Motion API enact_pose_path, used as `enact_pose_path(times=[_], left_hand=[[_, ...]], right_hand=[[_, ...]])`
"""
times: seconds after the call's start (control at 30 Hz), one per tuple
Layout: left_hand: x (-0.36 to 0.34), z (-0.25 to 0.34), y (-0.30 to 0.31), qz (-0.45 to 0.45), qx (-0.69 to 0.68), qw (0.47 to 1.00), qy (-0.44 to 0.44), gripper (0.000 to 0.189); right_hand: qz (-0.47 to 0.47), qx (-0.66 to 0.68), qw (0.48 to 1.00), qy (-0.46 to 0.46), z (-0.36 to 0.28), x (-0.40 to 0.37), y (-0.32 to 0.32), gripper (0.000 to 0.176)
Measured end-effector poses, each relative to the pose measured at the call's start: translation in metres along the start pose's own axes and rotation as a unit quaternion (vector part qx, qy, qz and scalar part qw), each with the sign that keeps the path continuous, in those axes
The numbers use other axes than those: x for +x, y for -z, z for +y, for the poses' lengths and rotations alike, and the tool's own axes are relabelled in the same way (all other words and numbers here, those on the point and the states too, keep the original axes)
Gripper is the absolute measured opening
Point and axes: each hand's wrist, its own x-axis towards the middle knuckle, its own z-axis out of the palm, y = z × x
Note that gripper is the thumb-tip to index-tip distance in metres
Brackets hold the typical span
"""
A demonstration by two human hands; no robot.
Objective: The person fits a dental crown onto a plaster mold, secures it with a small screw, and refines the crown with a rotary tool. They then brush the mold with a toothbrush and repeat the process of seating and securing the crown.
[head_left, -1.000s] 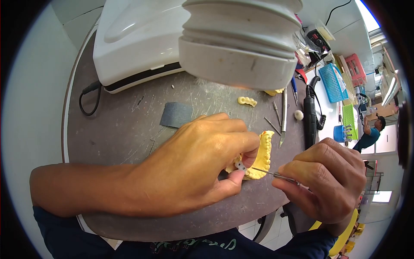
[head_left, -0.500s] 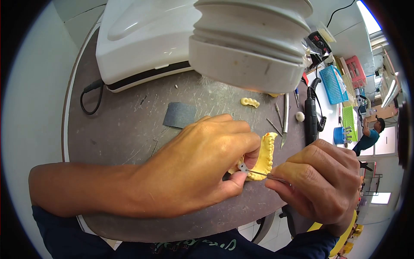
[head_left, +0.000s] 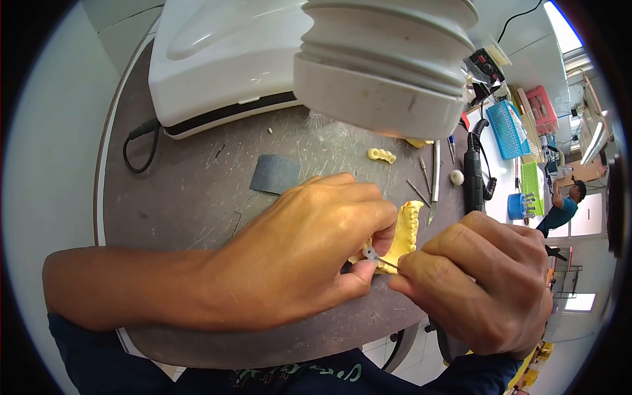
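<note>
My left hand [head_left: 329, 230] is closed around the near-left part of a yellow dental model [head_left: 407, 230], whose row of teeth runs along its right side. By the left thumb tip, a small whitish piece with dark holes [head_left: 370, 253] sits against the model; the fingers hide part of both. Pinched in my right hand [head_left: 480, 280] is a thin metal hand instrument [head_left: 388, 264], its tip meeting or nearly meeting the whitish piece. The right fingers cover its handle, so its exact kind does not show.
A grey sandpaper sheet [head_left: 275, 173] and a cream tooth bridge [head_left: 381, 155] lie on the bench. Beyond are a knife [head_left: 435, 181], a black handpiece [head_left: 473, 181] and a white suction hose [head_left: 382, 92] overhead. A white machine [head_left: 224, 66] stands behind; another person [head_left: 563, 205] is far right.
My right hand has shifted left toward the model and rolled slightly, covering more of the instrument's shaft. My left hand and the model stay almost in place.
</note>
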Motion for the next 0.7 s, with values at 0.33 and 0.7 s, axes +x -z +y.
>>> enact_pose_path(times=[0.33,0.7], left_hand=[[-0.0018,0.0004,-0.0009,0.005,0.000,1.000,0.013,0.022],[-0.0015,0.0002,-0.0005,0.005,-0.001,1.000,0.012,0.022]], right_hand=[[-0.073,-0.014,0.997,-0.037,-0.0019,0.0051,0.0030,0.036],[-0.007,0.002,1.000,-0.007,-0.0024,-0.0011,0.0016,0.024]])
